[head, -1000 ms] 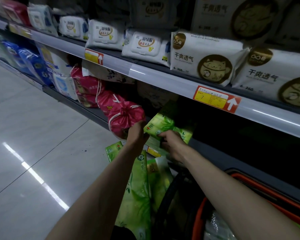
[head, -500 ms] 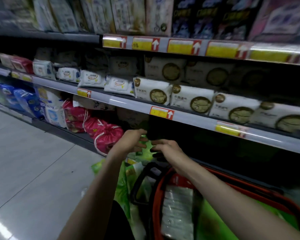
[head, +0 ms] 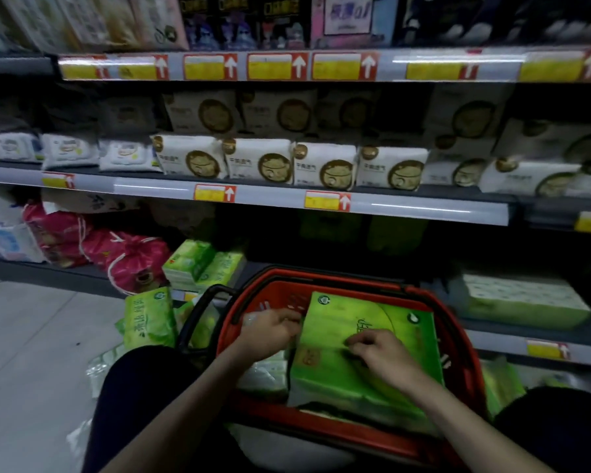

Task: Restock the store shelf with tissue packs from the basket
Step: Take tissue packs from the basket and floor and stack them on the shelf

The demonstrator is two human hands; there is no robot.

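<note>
A red basket [head: 458,339] with a black handle stands in front of me. Inside lies a large green tissue pack [head: 338,377]. My left hand [head: 270,331] grips the pack's left edge, fingers curled over it. My right hand [head: 382,353] rests on top of the pack with fingers curled into its wrapper. Two small green tissue packs [head: 202,264] sit on the bottom shelf [head: 48,271] beyond the basket.
More green packs [head: 149,319] lean on the floor left of the basket. Pink drawstring bags [head: 133,261] fill the bottom shelf at left. White packs [head: 325,169] line the middle shelf. A pale pack [head: 519,298] lies on the low shelf at right.
Both hands left the small green packs on the bottom shelf and came down into the basket onto the large green pack. My view swung up and right.
</note>
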